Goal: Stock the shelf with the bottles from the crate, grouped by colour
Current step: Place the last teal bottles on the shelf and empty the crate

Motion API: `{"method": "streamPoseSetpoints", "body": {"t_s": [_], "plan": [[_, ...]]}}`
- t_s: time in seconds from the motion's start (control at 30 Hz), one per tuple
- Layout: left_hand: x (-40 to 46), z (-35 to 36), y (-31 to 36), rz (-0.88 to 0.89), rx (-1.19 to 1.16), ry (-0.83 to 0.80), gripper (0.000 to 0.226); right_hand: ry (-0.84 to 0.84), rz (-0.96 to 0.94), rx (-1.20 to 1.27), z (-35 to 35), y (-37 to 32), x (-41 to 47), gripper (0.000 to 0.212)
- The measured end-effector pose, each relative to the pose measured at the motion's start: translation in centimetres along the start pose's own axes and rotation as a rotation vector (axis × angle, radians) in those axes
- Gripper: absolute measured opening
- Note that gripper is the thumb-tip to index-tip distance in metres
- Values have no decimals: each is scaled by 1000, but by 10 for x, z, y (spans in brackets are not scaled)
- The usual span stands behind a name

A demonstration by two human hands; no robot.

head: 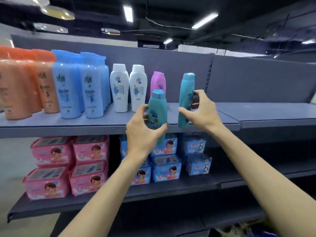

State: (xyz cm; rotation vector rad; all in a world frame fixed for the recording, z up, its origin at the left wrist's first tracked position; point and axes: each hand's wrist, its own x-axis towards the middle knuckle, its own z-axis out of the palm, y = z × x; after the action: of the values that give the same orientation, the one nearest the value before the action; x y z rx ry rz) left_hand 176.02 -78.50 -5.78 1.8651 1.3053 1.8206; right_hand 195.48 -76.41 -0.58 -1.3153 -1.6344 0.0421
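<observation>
My left hand [142,132] grips a teal bottle [157,110] in front of the top shelf's [102,124] front edge, its base lower than the shelf board. My right hand [201,110] holds a second teal bottle [186,98] upright at the shelf edge, thumb and fingers around its lower half. On the shelf stand orange bottles [20,86], blue bottles [75,89], two white bottles [128,88] and pink bottles [158,82], grouped by colour from left to right. The crate is out of view.
The grey top shelf runs on bare to the right [265,112] of the teal bottles. Below, pink packs [68,166] and blue packs [167,166] of wipes are stacked on the lower shelf [239,183]. A dark ceiling with strip lights shows above.
</observation>
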Motion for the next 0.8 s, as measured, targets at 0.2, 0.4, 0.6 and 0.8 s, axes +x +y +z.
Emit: {"method": "streamPoseSetpoints", "body": {"t_s": [0.2,0.4,0.6,0.8], "plan": [[29,52,21,-2,34,54,53,-105,12,-19,-19,54,50,60],[55,106,25,-34,118,59,53,-172,12,49,-18,94,75,59],[79,133,17,-100,182,90,51,-223,70,143,-16,114,87,58],[87,141,11,-95,241,84,54,-337,190,304,-19,120,93,46]]}}
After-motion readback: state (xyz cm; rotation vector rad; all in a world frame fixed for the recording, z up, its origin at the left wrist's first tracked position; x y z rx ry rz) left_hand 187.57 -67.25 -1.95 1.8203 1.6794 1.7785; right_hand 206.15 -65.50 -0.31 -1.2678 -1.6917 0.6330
